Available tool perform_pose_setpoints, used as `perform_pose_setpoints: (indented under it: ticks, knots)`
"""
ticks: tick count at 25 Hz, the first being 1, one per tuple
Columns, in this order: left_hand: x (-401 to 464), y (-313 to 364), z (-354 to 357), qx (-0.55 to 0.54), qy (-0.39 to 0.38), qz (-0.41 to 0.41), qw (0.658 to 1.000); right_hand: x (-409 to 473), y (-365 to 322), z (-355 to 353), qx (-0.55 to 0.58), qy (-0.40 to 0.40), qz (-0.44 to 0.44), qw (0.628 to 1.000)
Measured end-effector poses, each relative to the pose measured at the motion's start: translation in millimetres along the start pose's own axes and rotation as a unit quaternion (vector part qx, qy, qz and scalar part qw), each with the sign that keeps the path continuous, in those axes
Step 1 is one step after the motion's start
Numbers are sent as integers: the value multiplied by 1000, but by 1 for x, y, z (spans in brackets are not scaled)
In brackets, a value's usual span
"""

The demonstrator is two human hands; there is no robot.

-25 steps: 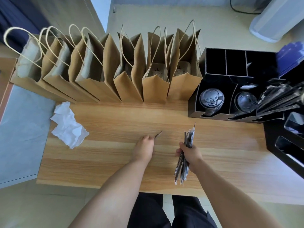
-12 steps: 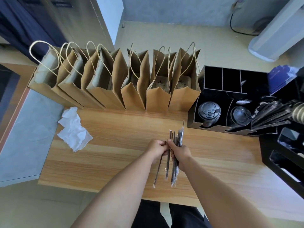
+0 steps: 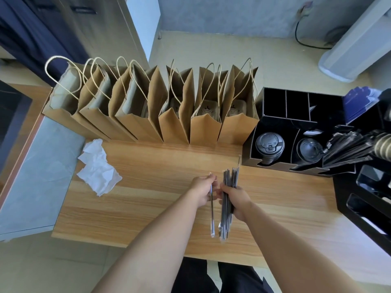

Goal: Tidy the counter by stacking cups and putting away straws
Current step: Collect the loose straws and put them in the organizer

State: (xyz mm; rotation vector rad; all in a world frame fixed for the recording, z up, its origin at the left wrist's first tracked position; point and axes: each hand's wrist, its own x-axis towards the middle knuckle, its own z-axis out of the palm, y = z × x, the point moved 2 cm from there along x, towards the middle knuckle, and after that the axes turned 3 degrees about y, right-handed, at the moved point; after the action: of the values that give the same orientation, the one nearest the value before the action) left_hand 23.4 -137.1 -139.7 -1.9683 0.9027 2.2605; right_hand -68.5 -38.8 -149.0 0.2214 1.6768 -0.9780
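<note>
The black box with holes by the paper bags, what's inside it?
In the black plastic organizer: two stacks of cup lids, wrapped straws at its right. The back compartments look dark; their contents cannot be seen.

The right hand (image 3: 234, 198) covers the middle of the straw bundle (image 3: 229, 180) — how many straws it holds cannot be counted. The left hand (image 3: 202, 190) hides the upper part of the single straw (image 3: 212, 216) it pinches. What fills the paper bags (image 3: 148, 115) is mostly hidden by their walls. At the right edge the black organiser (image 3: 275, 163) and its loose straws (image 3: 347, 151) are cut off and blurred — the markings on the cup lids (image 3: 269, 143) are too small to read.
</note>
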Motion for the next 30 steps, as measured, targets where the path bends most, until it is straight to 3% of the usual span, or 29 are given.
perform_pose_setpoints:
  ticks: [3,7,10,13,15,17,19,21,25,27,30]
  knots:
    - [-12,14,13,-65,4,-33,997,-8,-4,1,-48,-18,-9,999]
    - [-28,23,17,83,15,-28,996,-18,-14,-3,-25,-41,-34,998]
    - [-22,18,21,121,-10,-11,993,-26,-22,-3,-1,-68,-40,997]
    - [-25,21,26,96,-7,16,995,-30,-24,-4,-19,-73,-53,996]
    - [-31,35,28,46,8,40,998,-32,-24,-10,-115,-50,-85,988]
    - [-41,54,32,46,-6,90,995,-33,-20,-20,-300,-22,-123,946]
    - [-42,68,37,103,-39,141,984,-35,-15,-28,-456,2,-144,878]
    - [-40,70,46,200,-75,157,964,-38,-16,-34,-508,17,-155,847]
    - [-44,47,72,354,-142,135,915,-43,-32,-42,-528,35,-168,832]
    - [-49,44,85,313,-123,169,926,-47,-39,-51,-520,36,-158,839]
    - [-62,53,100,150,-56,220,962,-57,-52,-68,-356,57,-161,919]
